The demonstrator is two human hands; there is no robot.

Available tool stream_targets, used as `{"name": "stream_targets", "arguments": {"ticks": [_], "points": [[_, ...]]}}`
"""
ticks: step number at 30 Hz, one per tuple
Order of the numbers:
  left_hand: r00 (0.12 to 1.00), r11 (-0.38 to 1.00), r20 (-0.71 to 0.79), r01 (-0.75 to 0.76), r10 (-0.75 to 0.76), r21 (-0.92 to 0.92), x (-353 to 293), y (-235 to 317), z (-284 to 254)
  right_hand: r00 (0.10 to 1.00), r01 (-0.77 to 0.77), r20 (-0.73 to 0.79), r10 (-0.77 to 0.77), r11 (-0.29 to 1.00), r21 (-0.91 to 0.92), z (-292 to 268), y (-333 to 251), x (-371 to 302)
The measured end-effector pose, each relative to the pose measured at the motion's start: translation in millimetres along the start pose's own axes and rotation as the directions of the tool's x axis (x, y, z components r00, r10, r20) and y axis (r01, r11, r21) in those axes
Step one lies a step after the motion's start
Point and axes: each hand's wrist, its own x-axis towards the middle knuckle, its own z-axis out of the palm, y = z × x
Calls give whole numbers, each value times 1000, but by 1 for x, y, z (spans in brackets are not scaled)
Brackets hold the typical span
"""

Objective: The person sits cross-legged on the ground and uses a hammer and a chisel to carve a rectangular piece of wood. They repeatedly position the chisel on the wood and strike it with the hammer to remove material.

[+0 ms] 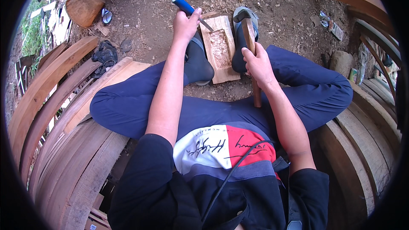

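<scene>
The person's left grip (185, 26) is closed around the blue handle of a chisel (183, 5), thumb and fingers wrapped near its lower end. The handle leans up to the left, and the metal blade slants down to the right, its tip at the upper edge of a carved hollow (219, 47) in a pale wooden block (227, 76). The block lies on the dirt ground (153, 30), between the person's two dark-socked feet (198, 64) (the hollow is roughly rectangular, its floor rough with tool marks).

The right grip (258, 65) is wrapped around the wooden shaft of a hammer (248, 35), to the right of the block; its dark head is at the far end, over the sandal (251, 15) on the right foot. The shaft's near end reaches down by the blue trousers (136, 98). Wood chips are scattered over the ground, and curved planks (55, 79) stand at the left.
</scene>
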Motion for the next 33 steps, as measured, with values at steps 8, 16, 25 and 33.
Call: {"name": "stream_targets", "arguments": {"ticks": [8,16,25,33], "points": [[1000,998,7,-16,16,55,0,0,0,1000,-1,-6,1,1000,-18,0,0,1],[986,922,-6,-152,164,355,-21,14,19,998,64,3,-64,997,35,0,7,3],[949,901,39,-310,314,304,-32,12,28,979,146,125,-158,984,100,-30,-57,-43],[920,863,54,-383,387,328,-36,7,30,700,713,97,-708,699,-44,-57,-139,-96]]}}
